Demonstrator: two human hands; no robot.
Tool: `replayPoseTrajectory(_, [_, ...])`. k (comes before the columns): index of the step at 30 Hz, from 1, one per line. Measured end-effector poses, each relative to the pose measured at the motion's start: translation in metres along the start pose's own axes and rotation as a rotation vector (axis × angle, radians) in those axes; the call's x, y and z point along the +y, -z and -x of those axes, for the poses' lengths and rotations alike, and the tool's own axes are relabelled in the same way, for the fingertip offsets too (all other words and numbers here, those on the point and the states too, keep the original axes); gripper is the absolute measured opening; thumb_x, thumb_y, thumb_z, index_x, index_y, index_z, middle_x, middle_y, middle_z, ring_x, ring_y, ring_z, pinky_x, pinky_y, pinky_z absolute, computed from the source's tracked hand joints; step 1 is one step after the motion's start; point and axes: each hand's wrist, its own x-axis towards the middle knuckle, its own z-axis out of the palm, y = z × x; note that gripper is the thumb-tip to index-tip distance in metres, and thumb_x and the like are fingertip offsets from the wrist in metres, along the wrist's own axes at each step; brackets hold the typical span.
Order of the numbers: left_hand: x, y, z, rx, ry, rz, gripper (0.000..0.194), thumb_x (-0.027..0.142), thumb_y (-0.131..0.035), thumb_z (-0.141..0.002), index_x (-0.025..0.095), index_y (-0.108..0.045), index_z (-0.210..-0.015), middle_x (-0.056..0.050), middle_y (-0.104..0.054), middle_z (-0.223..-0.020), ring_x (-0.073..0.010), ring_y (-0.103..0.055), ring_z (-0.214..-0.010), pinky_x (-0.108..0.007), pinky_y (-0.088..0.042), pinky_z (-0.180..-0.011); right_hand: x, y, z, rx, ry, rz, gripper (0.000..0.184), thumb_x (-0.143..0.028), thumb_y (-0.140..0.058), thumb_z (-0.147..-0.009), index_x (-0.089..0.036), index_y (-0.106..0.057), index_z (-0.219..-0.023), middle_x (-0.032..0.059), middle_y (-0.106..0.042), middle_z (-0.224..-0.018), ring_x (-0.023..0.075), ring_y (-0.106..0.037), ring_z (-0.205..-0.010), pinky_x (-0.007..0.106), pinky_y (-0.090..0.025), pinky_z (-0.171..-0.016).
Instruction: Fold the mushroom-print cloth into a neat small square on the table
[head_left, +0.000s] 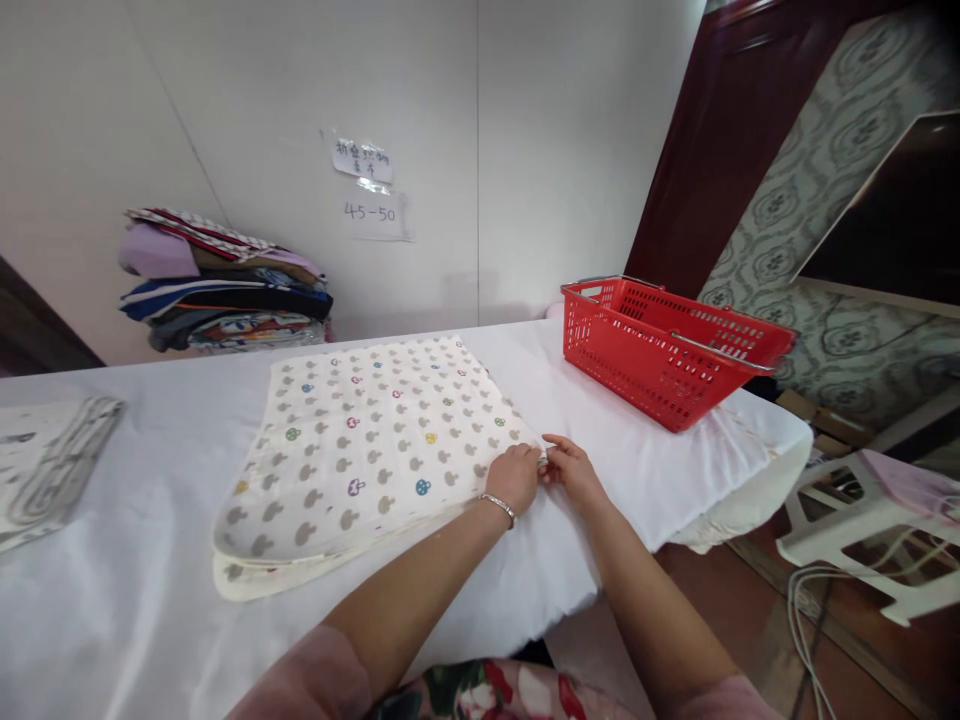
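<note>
A white cloth printed with small mushrooms (390, 440) lies doubled over on the table, its layers showing along the near edge. Both hands meet at its near right corner. My left hand (514, 478), with a bracelet at the wrist, has its fingers curled over that corner. Fingers of my right hand (571, 470) pinch the same corner from the right side. The fingertips of the two hands almost touch, and the bit of cloth between them is mostly hidden.
A red basket (660, 360) with metal handles stands on the white-covered table (525, 350) at right. Folded cloth (56, 460) lies at far left. Piled fabrics (225, 290) sit by the wall. A white stool (862, 520) and cables are beyond the table's right end.
</note>
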Motion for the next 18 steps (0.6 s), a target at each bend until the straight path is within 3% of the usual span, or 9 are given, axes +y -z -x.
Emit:
replayPoseTrajectory(5, [0.001, -0.003, 0.003, 0.003, -0.016, -0.007, 0.023, 0.015, -0.036, -0.084, 0.015, -0.054, -0.100, -0.010, -0.056, -0.100, -0.0221, -0.052, -0.094, -0.035, -0.043, -0.078, 0.002, -0.001, 0.001, -0.033, 0.053, 0.126, 0.044, -0.037, -0.063, -0.069, -0.018, -0.051, -0.107, -0.0036, -0.056, -0.060, 0.0118, -0.055, -0.048, 0.023, -0.043, -0.043])
replayPoseTrajectory(10, [-0.003, 0.001, 0.014, 0.017, -0.037, -0.027, 0.025, 0.015, -0.040, -0.082, 0.017, -0.054, -0.102, -0.009, -0.056, -0.103, -0.0208, -0.051, -0.094, -0.035, -0.042, -0.080, 0.007, 0.002, -0.001, -0.009, 0.111, 0.177, 0.047, -0.032, -0.065, -0.062, -0.017, -0.052, -0.105, -0.0056, -0.054, -0.061, 0.0098, -0.051, -0.044, 0.021, -0.038, -0.039])
replayPoseTrajectory(14, [-0.023, 0.009, 0.033, -0.009, -0.027, -0.050, 0.017, 0.025, -0.046, -0.082, 0.018, -0.059, -0.090, -0.009, -0.056, -0.101, -0.0223, -0.050, -0.096, -0.036, -0.042, -0.079, 0.012, 0.005, -0.005, 0.024, 0.143, 0.245, 0.044, -0.032, -0.060, -0.061, -0.017, -0.053, -0.102, -0.0068, -0.051, -0.055, 0.0088, -0.043, -0.038, 0.021, -0.032, -0.036])
replayPoseTrajectory(18, [-0.057, 0.022, 0.068, 0.021, 0.012, -0.007, 0.023, 0.035, -0.045, -0.084, 0.019, -0.061, -0.080, -0.006, -0.057, -0.094, -0.0197, -0.052, -0.090, -0.033, -0.042, -0.078, 0.017, 0.006, -0.009, 0.072, 0.156, 0.336, 0.043, -0.034, -0.056, -0.058, -0.017, -0.053, -0.098, -0.0078, -0.046, -0.053, 0.0087, -0.037, -0.034, 0.021, -0.024, -0.032])
